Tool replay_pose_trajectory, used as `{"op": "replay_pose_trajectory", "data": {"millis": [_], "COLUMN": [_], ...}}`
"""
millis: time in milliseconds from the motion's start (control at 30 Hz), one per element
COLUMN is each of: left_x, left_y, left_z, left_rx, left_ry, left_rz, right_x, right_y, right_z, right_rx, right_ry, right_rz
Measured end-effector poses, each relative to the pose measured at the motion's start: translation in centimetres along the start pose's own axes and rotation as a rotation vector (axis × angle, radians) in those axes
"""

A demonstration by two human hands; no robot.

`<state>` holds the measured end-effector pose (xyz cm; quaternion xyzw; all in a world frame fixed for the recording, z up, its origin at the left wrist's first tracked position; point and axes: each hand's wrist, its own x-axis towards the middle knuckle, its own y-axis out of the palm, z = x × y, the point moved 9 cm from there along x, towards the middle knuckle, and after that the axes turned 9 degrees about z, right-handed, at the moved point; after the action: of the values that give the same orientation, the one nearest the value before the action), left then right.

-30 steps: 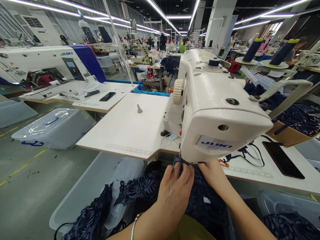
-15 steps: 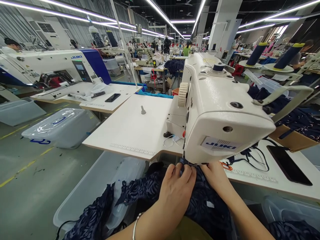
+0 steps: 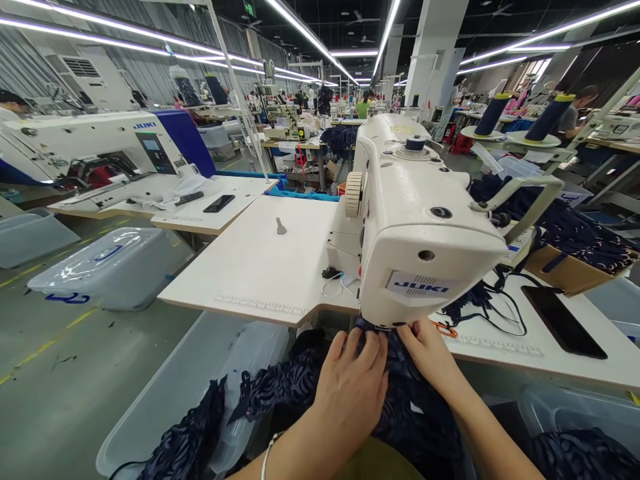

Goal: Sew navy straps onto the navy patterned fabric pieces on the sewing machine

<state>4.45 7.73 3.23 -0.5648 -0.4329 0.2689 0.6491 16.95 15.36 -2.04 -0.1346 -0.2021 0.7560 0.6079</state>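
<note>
I had the navy swirl-patterned fabric (image 3: 399,387) running lengthwise from under the boxy white sewing machine (image 3: 415,230) toward me, left hand (image 3: 353,381) bent-fingered on top, right hand (image 3: 431,352) half-curled by its right edge, grips hidden.

The wearer's two hands (image 3: 353,390) — two JUKI-marked machines (image 3: 423,230) — two black phones (image 3: 564,322).

Sewing machines (image 3: 415,220), tables (image 3: 250,260) and thread spools (image 3: 550,119) are filling this sewing workshop, while strip lights (image 3: 354,53) are glowing overhead.

The cloth (image 3: 427,430) looks textured, the sewing machine (image 3: 430,233) glossy, the tabletop (image 3: 250,263) smooth.
</note>
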Motion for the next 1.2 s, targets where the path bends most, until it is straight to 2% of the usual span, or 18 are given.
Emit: {"op": "replay_pose_trajectory", "data": {"millis": [233, 367, 633, 1033, 1200], "left_x": [-0.7, -0.7, -0.7, -0.5, -0.6], "left_y": [0.7, 0.9, 0.7, 1.0, 0.8], "left_z": [-0.9, -1.0, -0.6, -0.5, -0.4], "left_rx": [0.106, 0.157, 0.13, 0.18, 0.16], "left_ry": [0.162, 0.097, 0.004, 0.029, 0.034], "left_rz": [-0.052, -0.03, -0.088, -0.01, -0.053], "right_x": [-1.2, -0.8, -0.2, -0.2, -0.2], "right_y": [0.7, 0.4, -0.1, -0.4, -0.1], "right_z": [0.2, -0.1, -0.1, 0.2, -0.3], "right_rx": [0.026, -0.007, -0.177, -0.232, -0.224], "right_ry": [0.018, 0.02, 0.042, -0.001, 0.041], "right_rz": [0.006, -0.012, -0.034, -0.065, -0.049]}}
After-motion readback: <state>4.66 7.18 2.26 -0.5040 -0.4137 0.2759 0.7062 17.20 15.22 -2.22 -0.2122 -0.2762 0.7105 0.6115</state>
